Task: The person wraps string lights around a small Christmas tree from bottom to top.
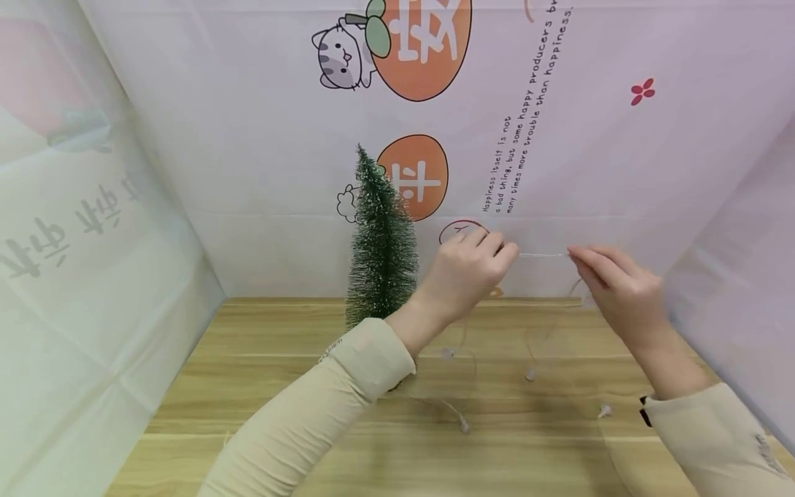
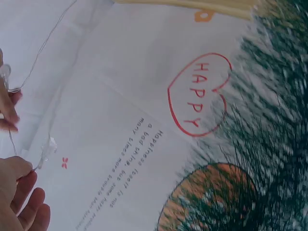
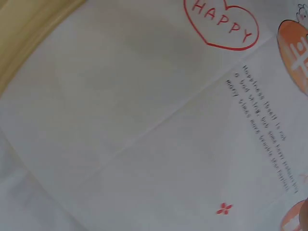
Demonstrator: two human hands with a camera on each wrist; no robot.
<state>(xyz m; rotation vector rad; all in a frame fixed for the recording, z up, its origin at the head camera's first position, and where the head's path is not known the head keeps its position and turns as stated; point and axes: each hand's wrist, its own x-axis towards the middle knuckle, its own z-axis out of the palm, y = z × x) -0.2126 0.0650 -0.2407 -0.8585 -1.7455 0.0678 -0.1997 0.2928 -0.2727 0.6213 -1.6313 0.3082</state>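
Observation:
A thin clear string of fairy lights (image 1: 542,255) runs taut between both hands, above the table in front of the back wall. My left hand (image 1: 468,266) pinches it between thumb and fingers; in the left wrist view a clear bulb (image 2: 47,150) hangs beside those fingertips. The right hand (image 1: 624,290) pinches the other end of the stretch, with another bulb (image 2: 6,71) close to its fingers. Loose wire with several bulbs (image 1: 464,423) hangs below the hands. A small green artificial Christmas tree (image 1: 381,241) stands left of the left hand, its base mostly hidden by the forearm.
The wood-grain table (image 1: 279,359) carries the tree. Behind it rises a white printed cloth wall (image 1: 261,152) with orange fruit, a cat and lettering. Cloth side walls (image 1: 99,228) close in the left and right.

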